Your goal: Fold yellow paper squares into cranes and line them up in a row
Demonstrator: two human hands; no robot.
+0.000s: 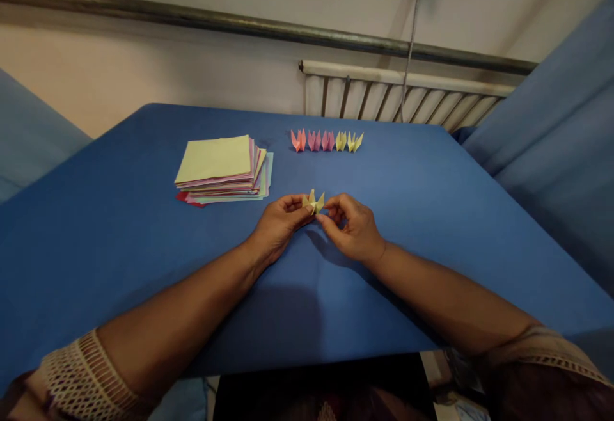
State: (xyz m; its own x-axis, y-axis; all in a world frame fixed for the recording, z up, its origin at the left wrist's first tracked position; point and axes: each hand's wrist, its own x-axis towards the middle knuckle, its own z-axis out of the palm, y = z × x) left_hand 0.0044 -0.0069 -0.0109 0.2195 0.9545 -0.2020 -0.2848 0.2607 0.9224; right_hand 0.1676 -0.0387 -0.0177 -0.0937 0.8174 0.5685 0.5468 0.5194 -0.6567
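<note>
Over the middle of the table, a small yellow origami crane (pixel 314 203) with pointed tips standing up is pinched between the thumb and fingers of my left hand (pixel 281 222). From the other side, my right hand (pixel 352 226) has its thumb and index fingertips at the crane's right edge, the other fingers curled in. The crane's underside is hidden by my fingers. Further back stands a row of folded paper cranes: an orange one (pixel 298 141), pink ones (pixel 328 141) and yellow ones (pixel 355 142).
A stack of coloured paper sheets (pixel 215 160), yellow on top, lies left of my hands on the blue-covered table (pixel 144 235). Behind the table are a white radiator (pixel 384 91) and a wall pipe (pixel 240 22). A blue curtain (pixel 561 101) hangs at the right.
</note>
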